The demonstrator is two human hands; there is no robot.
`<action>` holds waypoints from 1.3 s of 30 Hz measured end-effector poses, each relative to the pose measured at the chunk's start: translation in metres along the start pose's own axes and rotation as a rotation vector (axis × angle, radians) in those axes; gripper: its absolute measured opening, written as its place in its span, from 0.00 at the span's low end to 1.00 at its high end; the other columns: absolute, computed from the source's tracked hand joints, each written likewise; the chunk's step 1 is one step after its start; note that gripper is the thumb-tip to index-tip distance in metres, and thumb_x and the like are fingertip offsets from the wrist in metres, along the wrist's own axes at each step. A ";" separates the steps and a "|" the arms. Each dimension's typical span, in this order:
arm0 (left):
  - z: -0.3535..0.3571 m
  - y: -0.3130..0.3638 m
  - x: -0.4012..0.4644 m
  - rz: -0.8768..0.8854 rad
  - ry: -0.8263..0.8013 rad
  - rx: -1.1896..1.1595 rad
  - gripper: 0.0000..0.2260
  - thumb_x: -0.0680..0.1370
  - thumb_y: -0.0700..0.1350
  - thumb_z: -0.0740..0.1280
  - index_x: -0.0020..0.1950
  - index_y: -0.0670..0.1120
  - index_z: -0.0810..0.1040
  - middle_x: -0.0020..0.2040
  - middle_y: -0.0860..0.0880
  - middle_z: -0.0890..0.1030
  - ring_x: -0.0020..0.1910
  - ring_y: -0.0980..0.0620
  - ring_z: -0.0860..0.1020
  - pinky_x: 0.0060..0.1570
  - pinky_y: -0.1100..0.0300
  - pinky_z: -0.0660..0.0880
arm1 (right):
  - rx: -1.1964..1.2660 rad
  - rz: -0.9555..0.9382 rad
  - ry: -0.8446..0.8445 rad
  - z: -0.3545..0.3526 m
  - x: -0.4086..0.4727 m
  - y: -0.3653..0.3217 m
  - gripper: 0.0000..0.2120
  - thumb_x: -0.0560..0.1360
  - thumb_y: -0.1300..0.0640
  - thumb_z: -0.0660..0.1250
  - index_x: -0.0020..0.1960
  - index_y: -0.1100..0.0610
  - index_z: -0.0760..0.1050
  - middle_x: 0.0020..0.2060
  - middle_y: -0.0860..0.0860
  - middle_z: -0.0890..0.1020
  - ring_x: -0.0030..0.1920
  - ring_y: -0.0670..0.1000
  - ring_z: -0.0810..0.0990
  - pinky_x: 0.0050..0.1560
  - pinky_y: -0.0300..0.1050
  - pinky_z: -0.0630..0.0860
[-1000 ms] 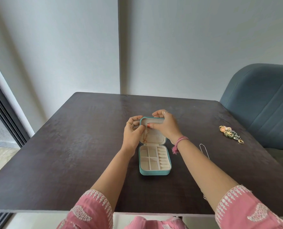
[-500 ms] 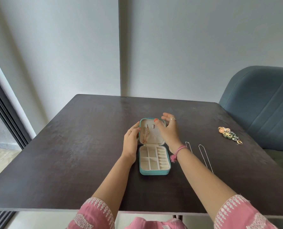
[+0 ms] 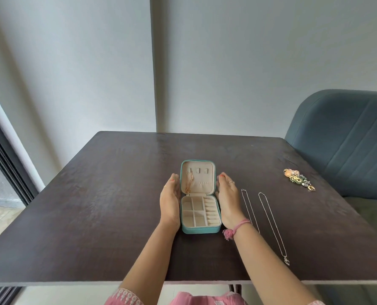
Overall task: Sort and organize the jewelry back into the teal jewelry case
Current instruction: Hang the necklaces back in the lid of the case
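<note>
The teal jewelry case (image 3: 201, 230) lies open in the middle of the dark table, its beige lid raised and its divided tray facing me. A gold necklace (image 3: 189, 181) hangs on the left side of the lid lining. My left hand (image 3: 170, 200) rests flat along the case's left side, fingers straight. My right hand (image 3: 227, 198) lies flat along its right side, holding nothing. Two silver chain necklaces (image 3: 271, 221) lie stretched out on the table just right of my right wrist. A heap of colourful earrings (image 3: 298, 179) sits further right.
The dark wooden table (image 3: 95, 205) ends at a near edge by my lap. A blue-grey upholstered chair (image 3: 348, 146) stands at the right side. A grey wall is behind the table, and a dark window frame runs down the left.
Both hands have left the lid and come down to the sides of the case, fingers now straight. The gold necklace stays hanging in the lid. The silver chains are uncovered.
</note>
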State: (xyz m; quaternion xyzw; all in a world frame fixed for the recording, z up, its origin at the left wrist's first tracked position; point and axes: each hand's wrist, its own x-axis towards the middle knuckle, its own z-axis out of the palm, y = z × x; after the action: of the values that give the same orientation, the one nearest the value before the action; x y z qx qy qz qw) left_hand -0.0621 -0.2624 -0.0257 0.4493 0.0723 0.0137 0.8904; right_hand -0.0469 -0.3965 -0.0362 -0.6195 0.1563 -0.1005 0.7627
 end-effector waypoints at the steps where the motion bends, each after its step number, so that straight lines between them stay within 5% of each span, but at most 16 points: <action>1: 0.000 -0.001 -0.003 0.006 0.024 0.005 0.08 0.81 0.45 0.60 0.45 0.48 0.76 0.45 0.53 0.80 0.47 0.56 0.78 0.46 0.64 0.76 | 0.019 0.022 -0.007 0.000 -0.001 0.005 0.19 0.80 0.48 0.58 0.70 0.52 0.67 0.66 0.52 0.75 0.66 0.51 0.74 0.69 0.54 0.69; 6: 0.001 -0.002 -0.013 0.038 0.048 0.024 0.08 0.81 0.45 0.61 0.48 0.48 0.79 0.43 0.54 0.84 0.45 0.58 0.82 0.46 0.63 0.76 | 0.082 0.083 -0.014 -0.002 -0.005 0.018 0.18 0.79 0.47 0.60 0.66 0.53 0.72 0.61 0.53 0.79 0.61 0.52 0.78 0.66 0.57 0.72; 11: 0.005 0.000 -0.017 0.043 0.033 0.054 0.12 0.81 0.45 0.59 0.39 0.48 0.75 0.37 0.52 0.78 0.37 0.56 0.77 0.36 0.66 0.76 | 0.095 0.091 -0.027 -0.004 -0.010 0.018 0.18 0.79 0.48 0.61 0.64 0.55 0.73 0.59 0.54 0.81 0.59 0.53 0.79 0.65 0.57 0.73; 15: 0.002 0.002 -0.014 0.022 0.062 0.115 0.08 0.81 0.46 0.60 0.45 0.48 0.76 0.44 0.51 0.78 0.43 0.56 0.77 0.43 0.65 0.77 | 0.037 0.045 -0.047 -0.011 -0.018 0.008 0.14 0.80 0.52 0.60 0.65 0.53 0.70 0.64 0.52 0.76 0.64 0.50 0.75 0.69 0.53 0.69; 17: 0.000 0.003 -0.012 0.037 0.108 0.156 0.12 0.81 0.46 0.60 0.61 0.46 0.77 0.59 0.51 0.79 0.57 0.55 0.77 0.61 0.58 0.73 | -0.058 -0.032 -0.046 -0.022 -0.019 -0.005 0.16 0.80 0.56 0.60 0.67 0.55 0.70 0.62 0.50 0.76 0.62 0.50 0.75 0.67 0.51 0.70; 19: -0.001 0.008 -0.012 0.140 0.155 0.215 0.16 0.81 0.43 0.59 0.68 0.46 0.72 0.66 0.50 0.76 0.64 0.54 0.74 0.68 0.55 0.67 | -0.260 -0.166 0.000 -0.038 -0.013 -0.021 0.12 0.79 0.59 0.61 0.61 0.55 0.75 0.58 0.51 0.80 0.58 0.52 0.78 0.63 0.51 0.73; 22: 0.004 0.026 -0.014 0.362 0.193 0.230 0.13 0.81 0.38 0.59 0.63 0.46 0.75 0.60 0.48 0.78 0.59 0.54 0.77 0.63 0.58 0.71 | -0.718 -0.274 0.088 -0.064 0.004 -0.040 0.11 0.75 0.59 0.61 0.48 0.52 0.82 0.49 0.51 0.84 0.54 0.56 0.80 0.55 0.49 0.74; 26: 0.016 0.045 -0.013 0.484 0.102 0.292 0.10 0.80 0.37 0.60 0.55 0.48 0.78 0.53 0.45 0.80 0.50 0.53 0.78 0.53 0.62 0.75 | -1.248 -0.274 0.205 -0.091 0.025 -0.051 0.13 0.75 0.58 0.59 0.46 0.50 0.82 0.49 0.50 0.83 0.54 0.58 0.77 0.49 0.49 0.64; 34: 0.043 0.046 -0.017 0.476 0.038 0.282 0.11 0.79 0.35 0.59 0.49 0.49 0.78 0.47 0.49 0.80 0.44 0.56 0.78 0.48 0.63 0.76 | -1.536 -0.234 0.146 -0.094 0.043 -0.045 0.09 0.75 0.45 0.66 0.50 0.45 0.82 0.48 0.47 0.83 0.56 0.53 0.77 0.48 0.48 0.62; 39: 0.050 0.041 -0.017 0.457 0.000 0.286 0.11 0.80 0.35 0.59 0.49 0.48 0.78 0.45 0.50 0.80 0.42 0.57 0.77 0.48 0.63 0.75 | -1.528 -0.226 0.158 -0.092 0.045 -0.041 0.08 0.76 0.47 0.66 0.50 0.46 0.82 0.50 0.47 0.83 0.57 0.53 0.76 0.49 0.48 0.62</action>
State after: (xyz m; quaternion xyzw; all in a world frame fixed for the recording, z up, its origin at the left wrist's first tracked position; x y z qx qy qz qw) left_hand -0.0699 -0.2793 0.0385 0.5752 -0.0296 0.2041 0.7916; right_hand -0.0363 -0.5047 -0.0185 -0.9767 0.1720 -0.0859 0.0956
